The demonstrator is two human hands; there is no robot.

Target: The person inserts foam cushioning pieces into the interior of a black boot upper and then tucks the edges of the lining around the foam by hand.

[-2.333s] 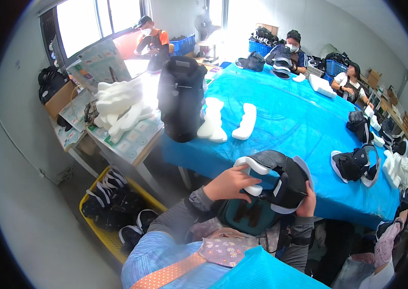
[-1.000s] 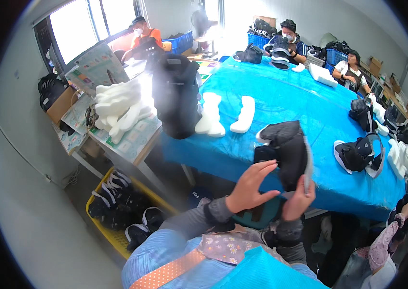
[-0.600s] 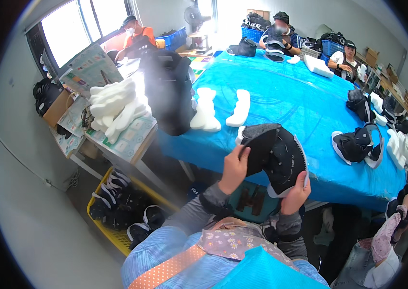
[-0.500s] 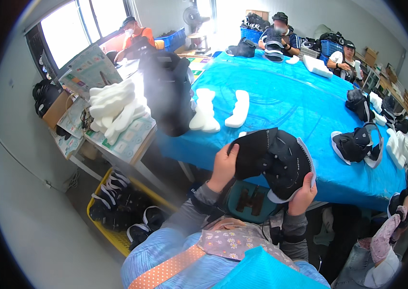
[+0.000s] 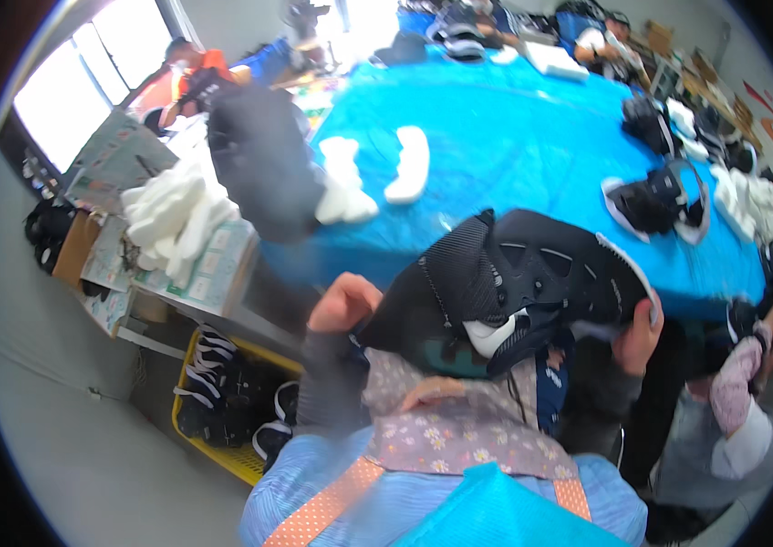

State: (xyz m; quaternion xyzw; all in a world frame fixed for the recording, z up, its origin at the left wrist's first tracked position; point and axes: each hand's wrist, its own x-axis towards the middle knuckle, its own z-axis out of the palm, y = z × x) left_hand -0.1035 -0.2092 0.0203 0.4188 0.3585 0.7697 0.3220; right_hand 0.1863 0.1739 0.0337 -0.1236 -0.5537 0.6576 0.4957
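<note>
A black shoe upper (image 5: 541, 264) with mesh panels, small holes and a white edge hangs above my lap, at the near side of the table. My right hand (image 5: 637, 337) grips its right end, the thumb over the white rim. My left hand (image 5: 345, 303) is curled at its left end; its fingertips are partly hidden there. A white padded part (image 5: 496, 333) shows on the upper's near side. Beyond it, white foam pieces (image 5: 409, 164) lie on the blue-covered table (image 5: 496, 128).
A tall dark heap (image 5: 263, 169), blurred, stands at the table's left corner. White foam (image 5: 176, 214) is piled on a side table. Below, a yellow basket (image 5: 222, 456) holds black-and-white uppers. More uppers (image 5: 660, 201) lie at the right. Several people sit around the table.
The shoe upper has been turned and spread wider, showing its white padded part. My hands have moved farther apart, and the whole view has shifted.
</note>
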